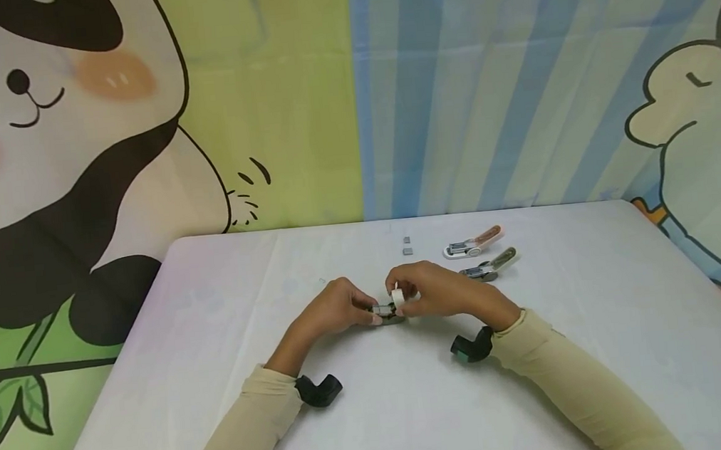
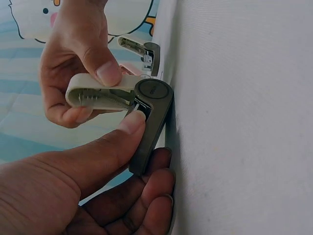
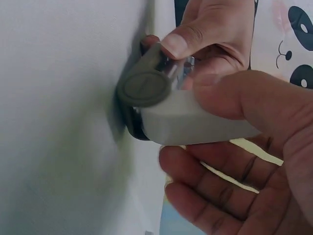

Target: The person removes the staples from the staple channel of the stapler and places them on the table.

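Note:
A stapler with a white handle [image 1: 397, 297] and a dark grey base [image 2: 151, 132] is opened wide over the white table, its handle swung up from the base. My left hand [image 1: 335, 306] pinches the base, the thumb pressing at the metal magazine near the hinge. With thumb and fingers, my right hand [image 1: 433, 290] grips the raised handle. A spring shows inside the handle in the left wrist view. Fingers cover part of the magazine, and whether staples lie in it cannot be told.
Behind my right hand lie two more opened staplers, one white with an orange-brown handle [image 1: 489, 236] and one grey with a pale handle [image 1: 503, 258]. Two small grey blocks, perhaps staple strips [image 1: 408, 251], sit farther back on the white table [image 1: 378, 423]. A printed cloth [image 1: 299, 116] hangs behind.

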